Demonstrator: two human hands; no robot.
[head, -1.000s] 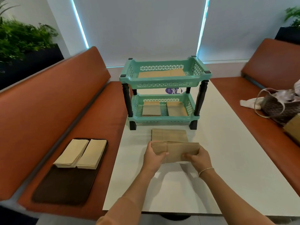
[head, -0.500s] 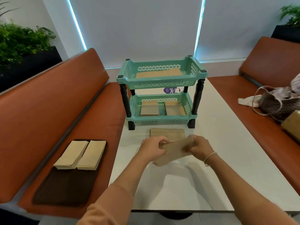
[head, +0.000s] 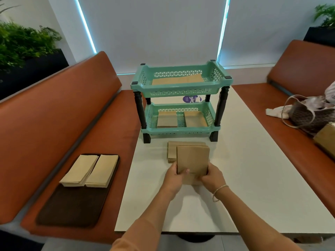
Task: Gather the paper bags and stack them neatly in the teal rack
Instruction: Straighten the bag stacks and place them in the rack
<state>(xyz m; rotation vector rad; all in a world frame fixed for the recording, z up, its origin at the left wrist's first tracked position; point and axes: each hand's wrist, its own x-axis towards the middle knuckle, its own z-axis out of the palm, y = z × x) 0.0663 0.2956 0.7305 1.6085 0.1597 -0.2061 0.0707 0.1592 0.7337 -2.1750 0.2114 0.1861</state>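
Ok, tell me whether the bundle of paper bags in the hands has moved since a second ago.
Yes. The held bundle was crosswise; both hands have turned it lengthwise, pointing toward the teal rack, overlapping the stack on the table.

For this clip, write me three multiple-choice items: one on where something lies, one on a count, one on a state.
1. Where do the two pale paper bag stacks lie?
A. on the dark mat on the left bench
B. in the rack's top tier
C. on the table

2. How many bag stacks lie in the lower tier of the teal rack?
A. none
B. two
C. four

3. How is the held bundle of bags held?
A. by one hand
B. by both hands
C. lying untouched

Answers: 1 A, they rest on the dark mat; 2 B, two lie side by side; 3 B, left hand and right hand grip its near end.
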